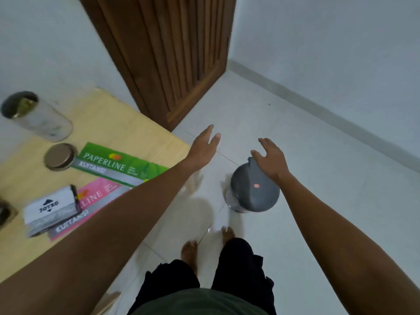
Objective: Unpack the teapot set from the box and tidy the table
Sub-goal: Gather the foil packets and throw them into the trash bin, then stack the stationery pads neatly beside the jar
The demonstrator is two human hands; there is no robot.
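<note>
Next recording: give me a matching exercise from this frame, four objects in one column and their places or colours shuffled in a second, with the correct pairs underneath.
Column A
1. pedal bin
2. green Paperline receipt book
3. gold lid
4. wooden door

Column B
a. lies flat on the table, beside the green book
b. dark brown, slatted, in the corner of the room
c. stands on the floor under the right hand
d. lies on the table above a pink book

Pairs: 1-c, 2-d, 3-a, 4-b
</note>
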